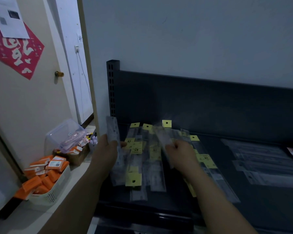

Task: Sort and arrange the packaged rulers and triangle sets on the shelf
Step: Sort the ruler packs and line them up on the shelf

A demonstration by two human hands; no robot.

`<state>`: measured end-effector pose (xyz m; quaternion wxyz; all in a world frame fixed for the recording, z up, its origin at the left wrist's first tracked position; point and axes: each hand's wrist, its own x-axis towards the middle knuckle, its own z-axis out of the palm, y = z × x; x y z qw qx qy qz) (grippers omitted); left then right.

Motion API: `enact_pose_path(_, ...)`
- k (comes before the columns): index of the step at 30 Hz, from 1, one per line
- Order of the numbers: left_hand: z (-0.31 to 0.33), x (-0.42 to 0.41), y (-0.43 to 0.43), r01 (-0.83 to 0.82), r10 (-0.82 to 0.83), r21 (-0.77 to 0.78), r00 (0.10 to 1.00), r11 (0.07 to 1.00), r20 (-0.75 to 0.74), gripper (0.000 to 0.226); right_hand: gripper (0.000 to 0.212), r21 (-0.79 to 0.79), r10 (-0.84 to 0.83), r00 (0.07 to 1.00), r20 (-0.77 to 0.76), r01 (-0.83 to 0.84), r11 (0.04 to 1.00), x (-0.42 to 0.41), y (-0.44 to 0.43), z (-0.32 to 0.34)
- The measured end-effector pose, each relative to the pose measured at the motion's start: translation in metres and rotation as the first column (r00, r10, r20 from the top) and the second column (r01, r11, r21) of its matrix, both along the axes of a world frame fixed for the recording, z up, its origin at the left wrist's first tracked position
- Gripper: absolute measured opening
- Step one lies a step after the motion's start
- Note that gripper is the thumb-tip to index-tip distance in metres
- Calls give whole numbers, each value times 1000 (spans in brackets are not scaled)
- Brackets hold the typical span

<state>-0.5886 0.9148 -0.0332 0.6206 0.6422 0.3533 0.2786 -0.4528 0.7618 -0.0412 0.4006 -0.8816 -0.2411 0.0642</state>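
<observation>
Left hand [107, 147] grips one clear packaged ruler [112, 129] upright at left edge of shelf [210, 208]. Right hand [179, 152] pinches another ruler pack [161, 137], motion-blurred, print unreadable. Yellow-tabbed ruler packs [139, 149] lie overlapping on left half; clear packs [260, 159] toward right edge, dim.

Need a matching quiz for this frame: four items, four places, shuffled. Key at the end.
Items
1. upright clear untagged ruler pack
2. blurred tilted clear ruler pack
3. small orange cardboard boxes
4. yellow-tagged ruler packs

Places
A. in the white slotted plastic basket
B. pinched in the right hand
C. flat on the dark metal shelf
D. gripped in the left hand

Pairs: 1-D, 2-B, 3-A, 4-C
</observation>
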Motion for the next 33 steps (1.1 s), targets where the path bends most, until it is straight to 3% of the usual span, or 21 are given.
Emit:
enact_pose_path(3,7,6,-10,125,-126,-76,992,989,-6,18,28,270,88,969,-231,-23,963,2,-11,10)
enact_pose_path(6,9,9,-15,165,-164,-80,986,983,19,16,21,464,283,829,-482,-33,885,0,-20,20)
enact_pose_path(9,11,5,-10,96,-90,-64,991,993,96,20,14,482,402,757,-515,-132,866,7,-34,29)
enact_pose_path(11,14,-1,-5,116,-85,-169,980,979,178,22,14,538,494,709,-504,-189,821,13,-43,36)
enact_pose_path(14,20,-10,-3,293,-216,-358,946,887,240,20,25,550,554,692,-463,-266,792,21,-53,44)
enact_pose_path(18,21,-11,-3,453,-430,-268,891,850,143,23,30,549,567,678,-468,-280,788,24,-44,45)
enact_pose_path(21,23,-13,-15,517,-471,-438,855,735,218,49,31,547,549,690,-472,-260,796,20,-24,42)
enact_pose_path(24,20,-16,-21,546,-509,-338,838,767,198,42,30,552,503,714,-487,-194,811,11,-4,39)
enact_pose_path(27,26,-19,-26,549,-542,-78,835,832,100,8,21,586,493,703,-512,-135,799,7,9,39)
enact_pose_path(33,26,-23,-22,503,-505,71,863,861,15,20,16,616,490,730,-477,-120,778,-5,25,41)
